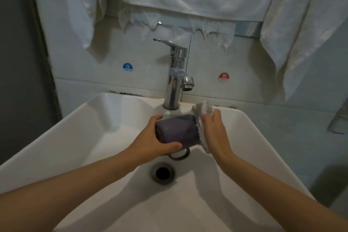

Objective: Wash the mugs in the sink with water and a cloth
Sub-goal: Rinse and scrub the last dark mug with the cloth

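L hand [150,143] is gripping the purple mug [177,131] at its base end, fingers curled over the top and thumb clamped along the near side. It's holding the mug sideways above the sink [84,118], handle [180,154] pointing down toward the drain [162,173]. R hand [214,132] is bunching the white cloth [202,111] against the mug's mouth, fingers curled on the fabric.

Risks, imo: only one hand is truly gripping, so if the glaze is wet it's inviting a slip — the mug would be dropping onto hard basin, chip or crack likely. Pushing the cloth hard sideways is adding to that. The faucet [175,73] is showing no stream I can see, so rinsing may be getting skipped.
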`<state>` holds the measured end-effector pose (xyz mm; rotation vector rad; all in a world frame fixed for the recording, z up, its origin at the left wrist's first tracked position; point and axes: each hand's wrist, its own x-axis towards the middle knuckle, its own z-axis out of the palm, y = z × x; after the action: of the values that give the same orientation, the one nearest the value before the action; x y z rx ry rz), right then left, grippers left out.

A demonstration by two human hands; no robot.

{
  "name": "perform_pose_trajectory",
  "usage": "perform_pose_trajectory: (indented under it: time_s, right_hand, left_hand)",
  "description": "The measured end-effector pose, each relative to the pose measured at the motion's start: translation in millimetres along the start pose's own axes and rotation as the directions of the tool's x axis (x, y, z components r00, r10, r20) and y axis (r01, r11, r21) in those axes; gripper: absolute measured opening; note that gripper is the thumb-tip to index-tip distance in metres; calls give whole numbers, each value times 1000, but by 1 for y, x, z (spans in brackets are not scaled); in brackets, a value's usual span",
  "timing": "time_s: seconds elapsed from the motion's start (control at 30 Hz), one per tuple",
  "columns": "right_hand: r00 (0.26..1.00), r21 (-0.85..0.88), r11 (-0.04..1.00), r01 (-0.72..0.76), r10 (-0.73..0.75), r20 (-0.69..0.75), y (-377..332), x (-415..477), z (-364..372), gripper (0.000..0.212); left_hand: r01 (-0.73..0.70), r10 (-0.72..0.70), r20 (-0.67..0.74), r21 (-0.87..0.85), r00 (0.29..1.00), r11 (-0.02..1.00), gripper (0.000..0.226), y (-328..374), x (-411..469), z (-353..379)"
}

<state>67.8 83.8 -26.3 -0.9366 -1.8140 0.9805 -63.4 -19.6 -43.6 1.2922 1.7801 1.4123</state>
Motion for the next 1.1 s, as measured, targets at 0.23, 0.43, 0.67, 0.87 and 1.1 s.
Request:
perform_pose_trajectory:
  time_s: [0.23,0.43,0.67,0.87,1.1]
  right_hand:
    - [704,-425,562,709,-594,390,-12,-36,22,49]
    - [802,-526,613,590,-522,291,-2,-12,13,56]
    - [866,-600,637,484,-449,221,4,-1,0,57]
    - [603,-448,419,790,-662,445,-9,-32,21,51]
    - [940,-354,902,248,-135,314,6,7,-6,49]
  left_hand:
    - [-111,110,38,15,993,994,61,-13,-10,-9]
    - [-148,150,-71,35,986,988,64,-3,-1,1]
    - [-178,186,-64,113,980,978,68,-7,-2,-1]
    - [-169,169,-22,-1,985,986,40,-4,-5,-2]
    - [-292,311,-24,276,950,916,86,-13,-1,3]
